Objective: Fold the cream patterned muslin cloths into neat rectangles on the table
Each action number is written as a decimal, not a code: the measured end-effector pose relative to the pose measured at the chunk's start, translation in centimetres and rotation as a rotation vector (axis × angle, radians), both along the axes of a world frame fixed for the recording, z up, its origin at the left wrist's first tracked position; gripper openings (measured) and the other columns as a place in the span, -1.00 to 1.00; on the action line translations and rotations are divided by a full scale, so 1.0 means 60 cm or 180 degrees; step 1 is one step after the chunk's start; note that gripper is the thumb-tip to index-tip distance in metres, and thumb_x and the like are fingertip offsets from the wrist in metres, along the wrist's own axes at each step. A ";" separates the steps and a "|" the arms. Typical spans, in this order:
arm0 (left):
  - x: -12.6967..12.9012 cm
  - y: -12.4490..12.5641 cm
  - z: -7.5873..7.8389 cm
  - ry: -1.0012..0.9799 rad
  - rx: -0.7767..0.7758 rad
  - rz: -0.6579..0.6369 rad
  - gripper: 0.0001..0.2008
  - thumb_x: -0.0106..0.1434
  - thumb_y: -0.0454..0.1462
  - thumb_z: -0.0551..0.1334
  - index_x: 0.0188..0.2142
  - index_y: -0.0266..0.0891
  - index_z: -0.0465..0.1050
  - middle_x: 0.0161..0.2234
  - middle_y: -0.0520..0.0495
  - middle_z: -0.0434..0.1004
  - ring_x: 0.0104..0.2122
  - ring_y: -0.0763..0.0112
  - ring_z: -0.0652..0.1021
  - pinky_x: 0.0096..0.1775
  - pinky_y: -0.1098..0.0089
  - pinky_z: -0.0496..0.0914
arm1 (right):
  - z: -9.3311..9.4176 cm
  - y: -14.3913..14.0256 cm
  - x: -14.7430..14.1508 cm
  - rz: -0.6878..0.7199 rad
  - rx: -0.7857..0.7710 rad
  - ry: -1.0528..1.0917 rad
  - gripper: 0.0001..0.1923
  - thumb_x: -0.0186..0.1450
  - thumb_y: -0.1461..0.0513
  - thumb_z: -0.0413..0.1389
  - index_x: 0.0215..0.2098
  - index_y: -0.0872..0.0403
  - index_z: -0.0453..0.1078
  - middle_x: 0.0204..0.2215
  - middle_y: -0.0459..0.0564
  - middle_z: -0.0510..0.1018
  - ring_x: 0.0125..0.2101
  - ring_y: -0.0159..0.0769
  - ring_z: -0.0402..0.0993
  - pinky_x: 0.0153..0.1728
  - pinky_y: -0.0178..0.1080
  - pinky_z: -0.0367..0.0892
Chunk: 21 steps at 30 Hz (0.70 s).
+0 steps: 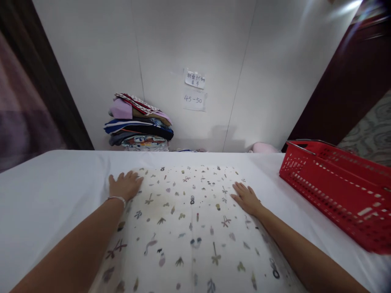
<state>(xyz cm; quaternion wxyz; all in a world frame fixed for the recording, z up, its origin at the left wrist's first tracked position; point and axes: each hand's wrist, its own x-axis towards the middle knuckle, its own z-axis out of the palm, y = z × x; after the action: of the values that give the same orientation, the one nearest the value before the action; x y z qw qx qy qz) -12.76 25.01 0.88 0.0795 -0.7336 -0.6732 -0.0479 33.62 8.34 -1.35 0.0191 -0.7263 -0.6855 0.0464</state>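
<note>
A cream cloth (189,228) printed with small plants and animals lies spread flat on the white table (51,191). My left hand (124,185) rests palm down on its far left corner, fingers spread, a thin bracelet on the wrist. My right hand (246,198) lies flat on the cloth near its far right edge, fingers pointing away from me. Neither hand grips anything.
A red plastic basket (339,191) stands at the table's right side. A stack of folded clothes (139,124) leans against the white wall behind the table. Two paper notes (194,90) are stuck to the wall. A pink item (264,147) lies at the far edge.
</note>
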 end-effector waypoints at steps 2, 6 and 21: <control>0.020 -0.014 0.009 0.0180 0.0232 -0.0025 -0.55 0.27 -0.18 -0.15 -0.05 -0.25 0.41 0.14 -0.30 0.24 0.17 -0.06 0.15 0.12 -0.17 -0.17 | 0.004 -0.006 0.001 -0.0050 -0.0043 0.0026 -0.29 0.31 -0.14 -0.39 0.30 0.02 -0.10 0.31 -0.04 -0.12 0.29 -0.22 -0.27 0.22 -0.02 -0.29; 0.065 -0.075 0.019 0.0075 0.0145 -0.0355 -0.53 0.28 -0.13 -0.13 0.01 -0.29 0.35 0.19 -0.26 0.18 0.19 -0.03 0.14 0.14 -0.14 -0.15 | 0.016 0.001 0.000 -0.0029 -0.0146 0.0119 -0.28 0.31 -0.14 -0.41 0.31 0.04 -0.12 0.31 -0.04 -0.15 0.29 -0.23 -0.31 0.22 -0.03 -0.31; -0.006 -0.259 -0.016 -0.0270 -0.0471 -0.0456 -0.29 0.24 0.06 -0.15 0.25 -0.34 0.01 0.28 -0.15 -0.07 0.27 0.17 -0.03 0.20 0.09 -0.09 | 0.002 -0.155 0.030 -0.0214 -0.0077 -0.0087 -0.37 0.35 -0.05 -0.31 0.28 0.05 -0.03 0.30 0.00 -0.09 0.28 -0.18 -0.24 0.19 0.03 -0.18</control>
<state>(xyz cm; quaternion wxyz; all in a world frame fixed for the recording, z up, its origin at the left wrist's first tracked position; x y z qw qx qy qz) -13.10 9.48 -0.08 -0.0071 -0.7810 -0.6236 -0.0346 35.43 -0.96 -1.25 0.0024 -0.7497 -0.6603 0.0440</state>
